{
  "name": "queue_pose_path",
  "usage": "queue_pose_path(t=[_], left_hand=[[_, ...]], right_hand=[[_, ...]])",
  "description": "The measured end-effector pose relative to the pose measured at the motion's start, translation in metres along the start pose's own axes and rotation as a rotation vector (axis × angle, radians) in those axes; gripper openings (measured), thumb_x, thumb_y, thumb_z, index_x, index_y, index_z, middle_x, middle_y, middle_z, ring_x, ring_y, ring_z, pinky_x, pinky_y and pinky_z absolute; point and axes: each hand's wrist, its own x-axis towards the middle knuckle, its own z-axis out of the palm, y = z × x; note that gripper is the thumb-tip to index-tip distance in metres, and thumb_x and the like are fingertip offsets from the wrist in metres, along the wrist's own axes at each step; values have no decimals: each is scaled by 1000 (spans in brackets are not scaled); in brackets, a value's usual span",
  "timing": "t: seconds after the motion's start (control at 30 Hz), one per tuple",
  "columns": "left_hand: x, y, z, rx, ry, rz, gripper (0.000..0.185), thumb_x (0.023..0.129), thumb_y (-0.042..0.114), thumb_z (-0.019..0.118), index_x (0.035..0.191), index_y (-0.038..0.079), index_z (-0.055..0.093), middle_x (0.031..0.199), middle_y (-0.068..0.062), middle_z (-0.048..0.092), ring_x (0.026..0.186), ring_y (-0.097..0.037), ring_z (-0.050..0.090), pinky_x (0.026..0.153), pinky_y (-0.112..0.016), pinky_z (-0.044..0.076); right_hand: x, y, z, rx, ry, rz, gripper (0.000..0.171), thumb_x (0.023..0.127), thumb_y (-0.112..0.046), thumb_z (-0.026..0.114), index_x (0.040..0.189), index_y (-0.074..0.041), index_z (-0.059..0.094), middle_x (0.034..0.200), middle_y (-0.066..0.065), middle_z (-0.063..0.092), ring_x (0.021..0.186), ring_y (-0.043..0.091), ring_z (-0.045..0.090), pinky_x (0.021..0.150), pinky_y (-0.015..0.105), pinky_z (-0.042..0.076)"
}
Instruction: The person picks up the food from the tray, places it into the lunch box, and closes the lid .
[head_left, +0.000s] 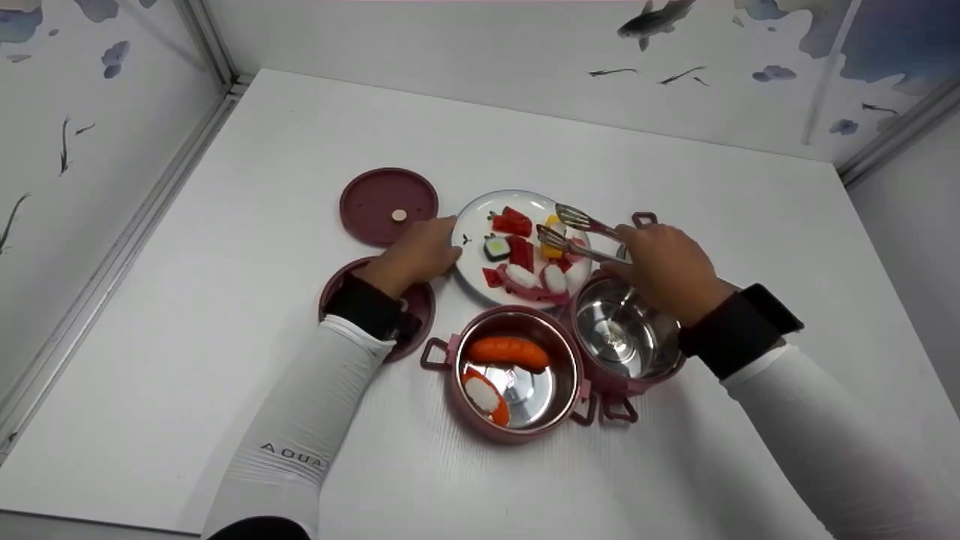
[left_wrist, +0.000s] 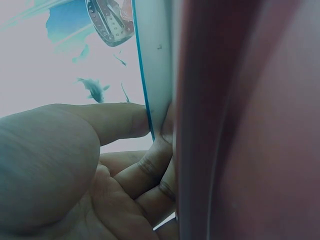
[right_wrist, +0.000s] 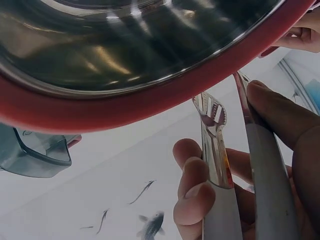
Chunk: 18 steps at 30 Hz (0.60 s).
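Nearby, pots [head_left: 525,394] and lids [head_left: 371,210] beside plate [head_left: 469,261]

The tongs [head_left: 592,253] have shiny metal heads and duller, matt grey handles, and the pots [head_left: 536,397] are mirror-bright metal within and smoothly coated outside. The plate [head_left: 480,214] is glossy and smooth, the sausage [head_left: 508,351] looks like sleek plastic, and the lid [head_left: 367,206] is matt, its knob [head_left: 399,215] wood-like. The sleeves [head_left: 300,405] are soft, creased cloth; the table [head_left: 187,300] is smooth with a faint sheen.
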Motion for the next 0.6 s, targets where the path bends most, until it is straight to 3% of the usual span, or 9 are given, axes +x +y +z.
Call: queue_pose_path(t=[0.6], left_hand=[[2, 0, 1, 1, 4, 6, 33, 98, 15, 56, 129, 5, 57, 117, -16, 66, 111, -29, 59, 101, -43, 45]], right_hand=[[4, 6, 6, 30, -41, 46, 39, 91, -28, 74, 118, -1, 66, 104, 22, 71, 97, 39, 67, 84, 55, 53]])
